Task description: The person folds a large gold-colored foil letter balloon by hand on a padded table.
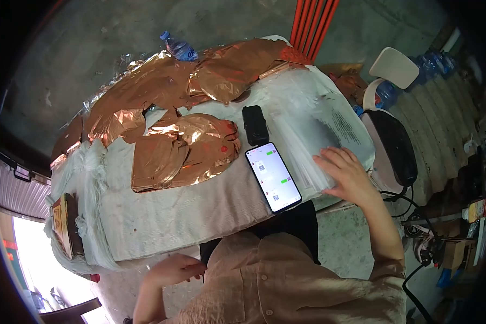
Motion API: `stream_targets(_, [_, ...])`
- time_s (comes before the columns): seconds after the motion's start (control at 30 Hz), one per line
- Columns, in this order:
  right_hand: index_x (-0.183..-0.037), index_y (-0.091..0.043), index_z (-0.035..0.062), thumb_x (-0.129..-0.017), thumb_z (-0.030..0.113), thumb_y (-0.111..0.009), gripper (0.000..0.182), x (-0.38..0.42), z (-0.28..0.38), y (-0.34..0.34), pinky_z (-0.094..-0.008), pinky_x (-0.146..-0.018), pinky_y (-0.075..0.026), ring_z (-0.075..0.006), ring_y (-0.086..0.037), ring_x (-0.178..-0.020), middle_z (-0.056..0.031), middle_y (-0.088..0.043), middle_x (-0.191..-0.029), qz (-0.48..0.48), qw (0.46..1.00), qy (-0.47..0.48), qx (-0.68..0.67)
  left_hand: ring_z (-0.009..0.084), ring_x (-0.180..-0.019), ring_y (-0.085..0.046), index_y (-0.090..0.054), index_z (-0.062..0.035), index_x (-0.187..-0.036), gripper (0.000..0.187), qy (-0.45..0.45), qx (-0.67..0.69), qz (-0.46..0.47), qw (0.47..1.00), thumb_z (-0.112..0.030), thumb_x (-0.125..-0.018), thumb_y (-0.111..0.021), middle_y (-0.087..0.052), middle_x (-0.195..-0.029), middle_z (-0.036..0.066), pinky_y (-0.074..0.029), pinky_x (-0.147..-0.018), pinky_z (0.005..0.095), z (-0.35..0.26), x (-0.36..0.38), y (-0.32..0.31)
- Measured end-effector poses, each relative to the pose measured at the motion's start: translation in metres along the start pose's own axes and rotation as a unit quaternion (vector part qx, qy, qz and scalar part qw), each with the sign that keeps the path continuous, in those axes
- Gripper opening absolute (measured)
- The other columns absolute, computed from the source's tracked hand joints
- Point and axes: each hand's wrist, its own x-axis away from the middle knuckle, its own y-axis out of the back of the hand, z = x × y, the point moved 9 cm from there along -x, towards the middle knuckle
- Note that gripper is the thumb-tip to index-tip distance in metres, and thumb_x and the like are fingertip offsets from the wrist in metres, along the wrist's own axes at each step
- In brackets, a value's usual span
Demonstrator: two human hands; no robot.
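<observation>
My right hand rests on the near end of a stack of clear plastic bags, its fingers stretched out and apart. Printed dark text shows on the right part of the bags. Low beside my lap hangs my left hand, fingers loosely bent, with nothing seen in it. A phone with a lit chat screen lies left of the bags, and a black oblong object sits just beyond it. Shiny copper-coloured foil pieces lie flat in a pile on the left, with a larger spread of foil behind.
Pale woven wrapping covers the worktop. A water bottle lies on the far foil. Orange-red poles rise at the back. To the right are a chair, a black bag-like object, cables and stacked sacks.
</observation>
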Motion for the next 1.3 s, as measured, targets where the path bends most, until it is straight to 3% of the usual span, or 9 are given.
stream_targets(0.07, [-0.130,-0.048,0.0122,-0.054,0.019,-0.080,0.083,-0.001,-0.003,0.001,-0.0425,-0.103,-0.034,-0.0298,-0.042,-0.123,-0.0098,-0.046,-0.132,0.011,1.000,0.007,-0.018,0.0145,-0.078,-0.065,-0.066,-0.0015,-0.101,0.024,-0.115,0.082,-0.024,0.990,-0.016,-0.083,-0.065,-0.067,-0.086,0.007,-0.052,-0.066,0.0275,-0.081,0.024,0.021])
stream_targets(0.13, [-0.130,-0.048,0.0124,-0.055,0.021,-0.080,0.082,-0.005,-0.003,0.001,-0.0416,-0.102,-0.036,-0.0301,-0.042,-0.123,-0.0099,-0.046,-0.132,0.018,0.999,0.018,-0.037,0.0152,-0.082,-0.064,-0.062,-0.0023,-0.107,0.031,-0.209,-0.122,-0.179,0.954,-0.012,-0.078,-0.069,-0.065,-0.090,0.007,-0.050,-0.068,0.0267,-0.135,0.024,0.055])
stream_targets(0.27, [-0.128,-0.048,0.0093,-0.058,0.021,-0.078,0.077,-0.006,-0.003,0.003,-0.0401,-0.100,-0.039,-0.0315,-0.045,-0.121,-0.0121,-0.049,-0.128,0.002,0.999,0.034,-0.036,0.0278,-0.105,-0.056,-0.046,-0.0057,-0.128,0.062,-0.332,-0.273,-0.313,0.847,-0.015,-0.073,-0.073,-0.052,-0.120,0.013,-0.048,-0.084,0.0355,-0.194,-0.027,0.080])
stream_targets(0.4, [-0.127,-0.046,0.0048,-0.060,0.020,-0.075,0.075,-0.006,0.003,0.000,-0.0391,-0.095,-0.044,-0.0311,-0.048,-0.119,-0.0135,-0.051,-0.126,0.010,0.998,0.061,0.020,0.0344,-0.123,-0.041,-0.036,-0.0035,-0.133,0.076,-0.304,-0.337,-0.308,0.836,-0.033,-0.073,-0.072,-0.043,-0.130,0.018,-0.041,-0.096,0.0440,-0.209,-0.084,0.083])
stream_targets(0.47, [-0.127,-0.045,0.0042,-0.060,0.020,-0.075,0.076,-0.005,0.004,-0.005,-0.0384,-0.093,-0.046,-0.0311,-0.049,-0.118,-0.0141,-0.051,-0.125,0.024,0.997,0.062,0.045,0.0354,-0.124,-0.038,-0.033,-0.0023,-0.134,0.088,-0.344,-0.385,-0.334,0.788,-0.041,-0.067,-0.075,-0.043,-0.130,0.017,-0.038,-0.098,0.0452,-0.217,-0.093,0.081])
stream_targets(0.67, [-0.126,-0.044,0.0019,-0.063,0.019,-0.072,0.071,-0.007,0.020,-0.017,-0.0369,-0.085,-0.051,-0.0334,-0.054,-0.111,-0.0181,-0.052,-0.121,0.010,0.990,0.058,0.124,0.0322,-0.125,-0.039,-0.032,-0.0034,-0.136,0.092,-0.299,-0.403,-0.311,0.807,-0.044,-0.067,-0.075,-0.042,-0.132,0.016,-0.029,-0.106,0.0439,-0.221,-0.107,0.084])
stream_targets(0.93, [-0.115,-0.053,-0.0001,-0.065,0.015,-0.069,0.055,-0.007,0.018,-0.018,-0.0357,-0.072,-0.055,-0.0328,-0.062,-0.097,-0.0178,-0.058,-0.111,-0.091,0.968,0.086,0.219,0.0353,-0.120,-0.041,-0.033,-0.0032,-0.135,0.095,-0.351,-0.399,-0.343,0.774,-0.046,-0.062,-0.077,-0.045,-0.127,0.016,-0.036,-0.100,0.0437,-0.219,-0.103,0.084])
stream_targets(1.1, [-0.112,-0.058,0.0035,-0.066,0.001,-0.064,0.047,-0.011,-0.002,0.008,-0.0359,-0.065,-0.053,-0.0280,-0.065,-0.079,-0.0148,-0.062,-0.107,-0.125,0.992,0.008,0.024,0.0339,-0.119,-0.042,-0.033,-0.0034,-0.136,0.096,-0.348,-0.379,-0.340,0.787,-0.044,-0.061,-0.078,-0.046,-0.126,0.015,-0.036,-0.100,0.0429,-0.222,-0.099,0.084])
stream_targets(1.3, [-0.106,-0.063,0.0031,-0.075,0.001,-0.061,0.031,-0.021,-0.033,0.027,-0.0336,-0.072,-0.053,-0.0296,-0.065,-0.082,-0.0156,-0.066,-0.096,-0.164,0.976,-0.075,-0.122,0.0338,-0.118,-0.043,-0.034,-0.0039,-0.136,0.094,-0.353,-0.382,-0.353,0.778,-0.043,-0.062,-0.078,-0.047,-0.126,0.015,-0.037,-0.099,0.0432,-0.221,-0.097,0.083])
